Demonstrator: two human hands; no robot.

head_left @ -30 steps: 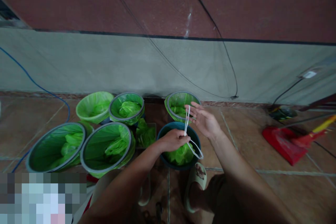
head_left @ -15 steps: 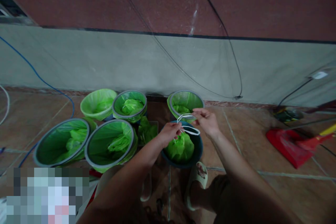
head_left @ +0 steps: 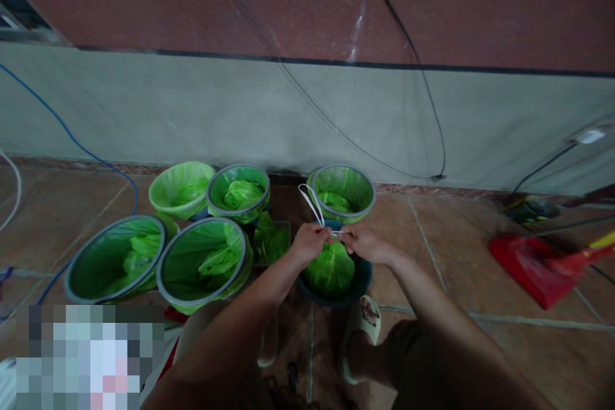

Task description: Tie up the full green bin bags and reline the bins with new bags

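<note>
A green plastic bag (head_left: 330, 274), gathered at its top, sits in a dark blue bucket (head_left: 362, 285) on the floor before me. Over the bag's neck, my left hand (head_left: 312, 241) is closed on a white drawstring (head_left: 314, 205), whose loop sticks up toward the wall. My right hand (head_left: 362, 243) pinches the same drawstring just to the right, with a short stretch of it between the two hands. The fingertips partly hide the bag's gathered neck.
Bins lined with green bags stand to the left, one a grey-rimmed bin (head_left: 204, 262); another lined bin (head_left: 342, 192) is behind the bucket. A small tray (head_left: 283, 237) holds green plastic. A red dustpan (head_left: 533, 269) lies right. A blue cable (head_left: 72, 138) runs left.
My right hand has come down and left, close to my left hand. The drawstring loop that pointed right now stands up at the left.
</note>
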